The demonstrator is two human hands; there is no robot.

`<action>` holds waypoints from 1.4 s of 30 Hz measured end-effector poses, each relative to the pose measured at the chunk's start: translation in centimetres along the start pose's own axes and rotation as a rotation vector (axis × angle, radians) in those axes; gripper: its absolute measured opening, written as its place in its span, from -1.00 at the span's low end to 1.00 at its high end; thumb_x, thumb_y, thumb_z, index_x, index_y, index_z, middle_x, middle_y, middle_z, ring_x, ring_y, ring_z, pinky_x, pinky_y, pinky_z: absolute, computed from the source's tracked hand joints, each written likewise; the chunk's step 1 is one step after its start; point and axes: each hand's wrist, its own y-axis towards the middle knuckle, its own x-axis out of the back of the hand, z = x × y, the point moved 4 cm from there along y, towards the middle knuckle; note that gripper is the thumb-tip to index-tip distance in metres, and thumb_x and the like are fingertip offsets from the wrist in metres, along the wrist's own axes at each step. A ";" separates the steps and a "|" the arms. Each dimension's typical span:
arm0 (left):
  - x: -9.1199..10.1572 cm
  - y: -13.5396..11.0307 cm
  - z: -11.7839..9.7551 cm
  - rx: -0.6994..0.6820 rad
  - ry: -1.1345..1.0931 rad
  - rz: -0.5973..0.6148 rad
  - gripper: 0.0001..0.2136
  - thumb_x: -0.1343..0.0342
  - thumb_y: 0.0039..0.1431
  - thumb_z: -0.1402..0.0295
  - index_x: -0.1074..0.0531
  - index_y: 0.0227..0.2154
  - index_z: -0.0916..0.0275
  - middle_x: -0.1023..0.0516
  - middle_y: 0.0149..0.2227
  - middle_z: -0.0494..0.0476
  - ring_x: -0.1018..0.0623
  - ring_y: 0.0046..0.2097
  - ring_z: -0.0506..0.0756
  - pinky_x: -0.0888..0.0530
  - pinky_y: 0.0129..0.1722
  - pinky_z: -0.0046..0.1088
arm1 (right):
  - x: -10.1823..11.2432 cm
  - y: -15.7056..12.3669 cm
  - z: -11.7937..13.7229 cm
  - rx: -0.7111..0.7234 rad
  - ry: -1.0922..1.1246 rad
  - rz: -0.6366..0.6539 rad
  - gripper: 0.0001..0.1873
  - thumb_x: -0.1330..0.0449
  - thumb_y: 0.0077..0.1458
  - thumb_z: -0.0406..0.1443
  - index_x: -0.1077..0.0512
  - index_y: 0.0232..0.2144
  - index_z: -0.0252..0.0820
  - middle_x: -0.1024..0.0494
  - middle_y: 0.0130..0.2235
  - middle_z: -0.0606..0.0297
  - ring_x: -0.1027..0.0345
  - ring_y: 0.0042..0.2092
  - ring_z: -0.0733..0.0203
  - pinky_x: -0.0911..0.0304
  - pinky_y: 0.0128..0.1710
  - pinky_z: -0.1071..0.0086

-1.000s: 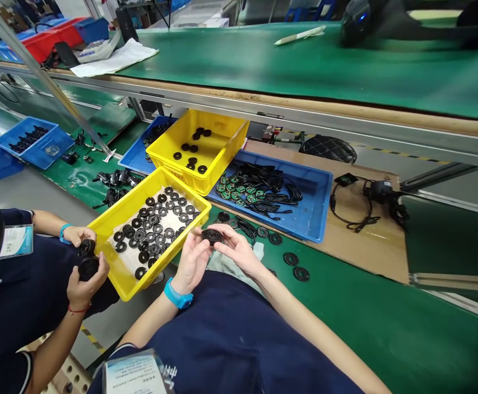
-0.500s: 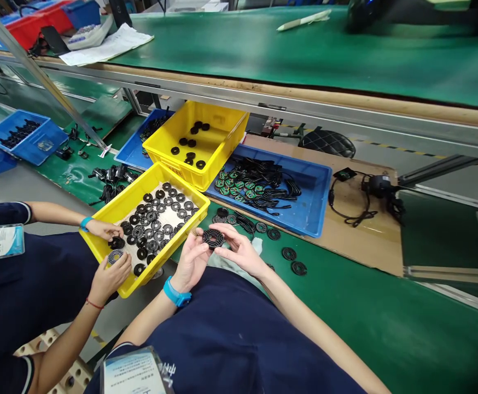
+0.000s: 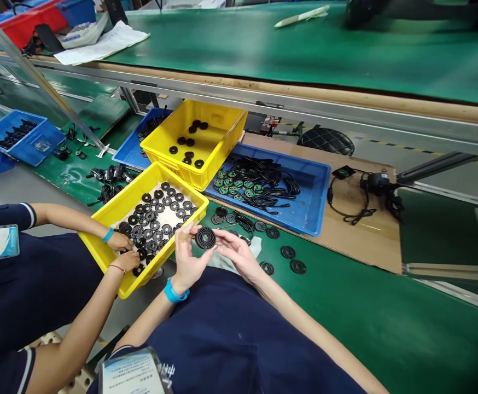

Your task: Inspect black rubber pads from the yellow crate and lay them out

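L hand (image 3: 187,257) + R hand (image 3: 234,251) both pinched black disc (image 3: 205,238) by rim | yellow tray (image 3: 116,202) sat just L of grip | judged best: fingertips on edge only, face kept clear

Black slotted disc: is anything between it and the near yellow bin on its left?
Only the person's own left hand: its raised fingers stand between the black slotted disc and the near yellow bin. The right hand pinches the disc's other edge. A co-worker's hands are at the bin's other end, apart from the disc.
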 end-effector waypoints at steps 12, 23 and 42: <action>-0.4 0.4 0.1 -0.023 0.308 0.026 -0.19 -0.34 0.11 0.35 -0.07 0.36 0.04 -0.41 0.01 0.15 -0.44 0.04 0.06 -0.41 0.12 -0.31 | -0.6 0.5 -1.1 -0.217 0.235 -0.143 -0.62 -0.38 0.08 -0.14 -0.58 -0.01 0.08 -0.53 0.02 0.22 -0.39 0.06 0.19 -0.22 0.19 0.30; -0.7 -0.2 -0.2 -0.245 0.452 0.028 -0.25 -0.31 0.08 0.49 -0.14 0.32 0.24 -0.29 0.09 0.35 -0.39 0.10 0.16 -0.42 0.12 -0.25 | -0.4 0.4 -1.3 -0.162 0.177 -0.099 -0.63 -0.32 0.17 -0.14 -0.52 0.05 0.21 -0.47 0.11 0.36 -0.27 0.21 0.20 -0.04 0.34 0.29; 0.4 5.1 10.5 0.482 0.268 0.546 -0.51 -0.22 0.11 0.06 -0.47 0.00 0.32 -0.52 0.00 0.17 -0.51 0.03 0.13 -0.40 0.12 -0.29 | 9.7 -2.0 -7.0 -0.294 -1.027 -0.244 -0.66 -0.05 0.34 -0.34 -0.51 0.04 -0.38 -0.48 -0.07 0.08 -0.37 -0.10 0.20 -0.25 0.01 0.32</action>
